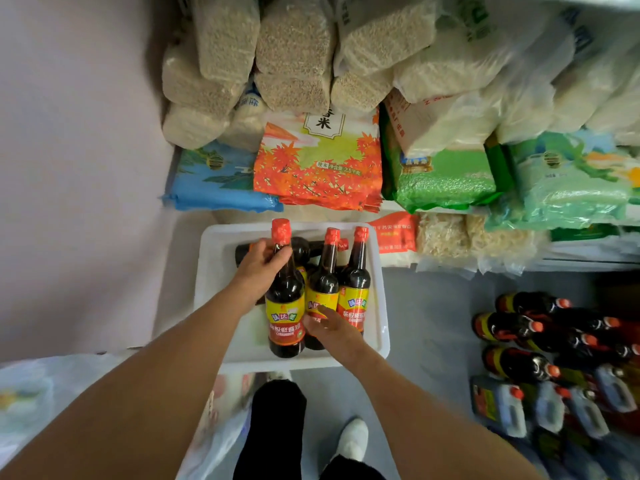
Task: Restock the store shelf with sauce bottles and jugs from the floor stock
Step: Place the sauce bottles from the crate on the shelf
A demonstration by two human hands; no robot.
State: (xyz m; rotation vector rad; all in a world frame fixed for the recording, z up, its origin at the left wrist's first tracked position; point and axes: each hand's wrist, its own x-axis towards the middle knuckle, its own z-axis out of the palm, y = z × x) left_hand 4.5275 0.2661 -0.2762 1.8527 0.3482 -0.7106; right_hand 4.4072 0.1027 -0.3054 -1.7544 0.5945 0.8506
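left: my arm reaches far from the near-left, my left hand [262, 263] curled round a bottle neck | right: my arm stretches in from near-right, my right hand [329, 323] with fingers spread, touching a label

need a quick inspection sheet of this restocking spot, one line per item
surface: grey floor; white tray sits on it below the shelf.
job's things: three upright sauce bottles in the tray, left bottle, middle bottle, right bottle; at least one more lies flat behind them. Floor bottles and jugs lie at right.
clutter: plastic bag at lower left.
hands: left hand grips the left bottle's neck; right hand touches the middle bottle's label, fingers relaxed.
cables: nothing seen.
surroundings: shelf stacked with rice bags; wall at left.
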